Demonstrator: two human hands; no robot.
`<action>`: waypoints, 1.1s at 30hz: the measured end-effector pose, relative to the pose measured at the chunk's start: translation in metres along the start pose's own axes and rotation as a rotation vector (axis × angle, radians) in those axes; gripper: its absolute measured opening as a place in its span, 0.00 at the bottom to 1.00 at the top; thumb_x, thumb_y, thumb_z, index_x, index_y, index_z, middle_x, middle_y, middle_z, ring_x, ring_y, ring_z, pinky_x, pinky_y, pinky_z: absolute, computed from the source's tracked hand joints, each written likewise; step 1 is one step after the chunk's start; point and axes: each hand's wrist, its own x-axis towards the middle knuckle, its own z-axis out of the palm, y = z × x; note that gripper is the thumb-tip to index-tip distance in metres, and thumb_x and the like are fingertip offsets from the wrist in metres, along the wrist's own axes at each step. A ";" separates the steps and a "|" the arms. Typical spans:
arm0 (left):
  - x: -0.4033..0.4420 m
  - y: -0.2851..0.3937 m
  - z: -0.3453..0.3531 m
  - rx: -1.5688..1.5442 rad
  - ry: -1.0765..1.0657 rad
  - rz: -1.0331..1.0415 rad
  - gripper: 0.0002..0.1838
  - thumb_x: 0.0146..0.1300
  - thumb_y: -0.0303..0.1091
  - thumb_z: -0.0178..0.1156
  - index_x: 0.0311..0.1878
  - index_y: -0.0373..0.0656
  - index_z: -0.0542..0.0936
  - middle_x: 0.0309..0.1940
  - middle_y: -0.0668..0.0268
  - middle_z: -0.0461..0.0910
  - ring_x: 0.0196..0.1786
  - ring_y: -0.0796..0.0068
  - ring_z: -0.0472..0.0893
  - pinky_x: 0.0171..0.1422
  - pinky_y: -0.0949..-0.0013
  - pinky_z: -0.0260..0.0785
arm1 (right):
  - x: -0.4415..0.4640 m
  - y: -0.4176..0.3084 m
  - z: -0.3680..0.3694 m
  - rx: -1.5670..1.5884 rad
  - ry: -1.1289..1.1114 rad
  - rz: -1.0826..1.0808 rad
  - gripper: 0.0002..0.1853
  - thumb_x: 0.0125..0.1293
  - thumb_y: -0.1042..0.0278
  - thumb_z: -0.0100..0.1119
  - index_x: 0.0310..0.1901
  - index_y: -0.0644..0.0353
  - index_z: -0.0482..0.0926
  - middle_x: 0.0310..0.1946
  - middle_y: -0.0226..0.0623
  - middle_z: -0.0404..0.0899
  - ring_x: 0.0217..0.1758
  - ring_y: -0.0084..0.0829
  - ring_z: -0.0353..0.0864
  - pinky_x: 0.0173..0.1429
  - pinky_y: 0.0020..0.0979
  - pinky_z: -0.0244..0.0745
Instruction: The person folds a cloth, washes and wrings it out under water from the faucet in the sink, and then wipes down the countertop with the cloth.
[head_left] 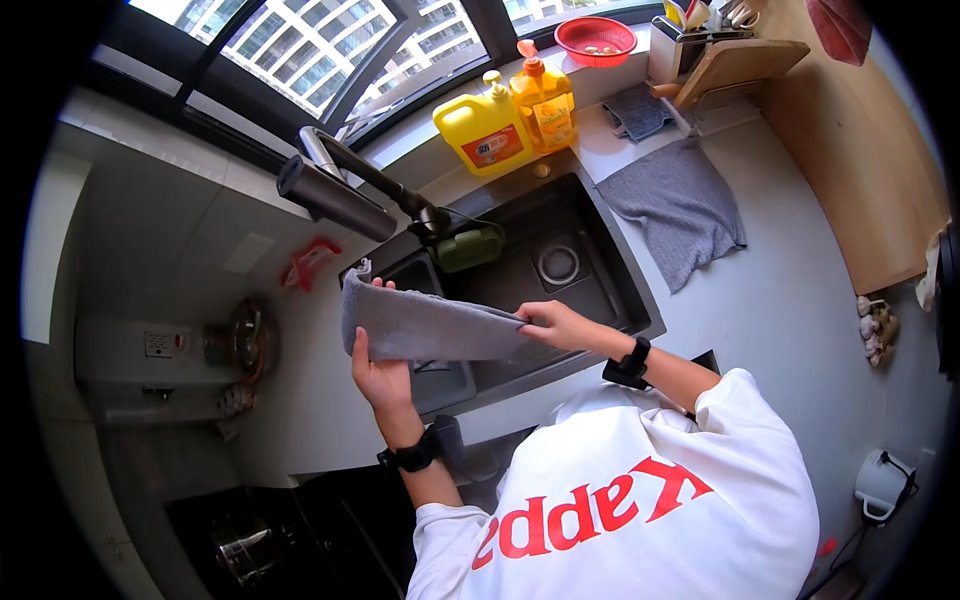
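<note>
A grey cloth (pixel 435 325), folded lengthwise into a band, is stretched between my hands above the dark sink (pixel 590 290). My left hand (pixel 380 370) grips its left end, thumb in front and fingertips showing behind the upper edge. At the other end, my right hand (pixel 555 325) pinches the cloth between thumb and fingers. Behind the cloth, a green caddy (pixel 470 248) hangs near the base of the dark faucet (pixel 340 195). The cloth hides part of the sink's left side.
A yellow jug (pixel 485 130) and an orange pump bottle (pixel 545 105) stand behind the sink. Another grey cloth (pixel 680 210) lies on the right counter. A red basket (pixel 595 42), a knife holder (pixel 685 45) and a cutting board (pixel 745 70) are at the back right.
</note>
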 end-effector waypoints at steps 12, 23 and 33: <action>0.012 -0.078 -0.084 0.224 0.479 0.007 0.24 0.62 0.45 0.55 0.55 0.37 0.71 0.52 0.61 0.73 0.53 0.68 0.72 0.60 0.64 0.60 | -0.024 0.002 -0.060 0.372 -0.029 0.199 0.11 0.63 0.60 0.57 0.32 0.56 0.70 0.25 0.19 0.64 0.29 0.11 0.60 0.31 0.16 0.56; 0.010 -0.111 -0.076 0.936 0.361 0.134 0.15 0.64 0.36 0.53 0.39 0.29 0.76 0.39 0.51 0.79 0.42 0.61 0.78 0.48 0.64 0.66 | -0.055 -0.010 -0.072 0.405 0.113 0.300 0.10 0.64 0.63 0.56 0.41 0.58 0.72 0.31 0.22 0.73 0.35 0.13 0.70 0.37 0.18 0.68; -0.014 -0.132 0.022 1.257 -0.336 0.318 0.39 0.43 0.11 0.46 0.65 0.46 0.64 0.64 0.51 0.60 0.64 0.50 0.63 0.65 0.60 0.58 | -0.027 0.010 -0.041 0.787 0.295 0.259 0.11 0.64 0.67 0.53 0.47 0.57 0.73 0.38 0.24 0.76 0.38 0.15 0.74 0.44 0.17 0.67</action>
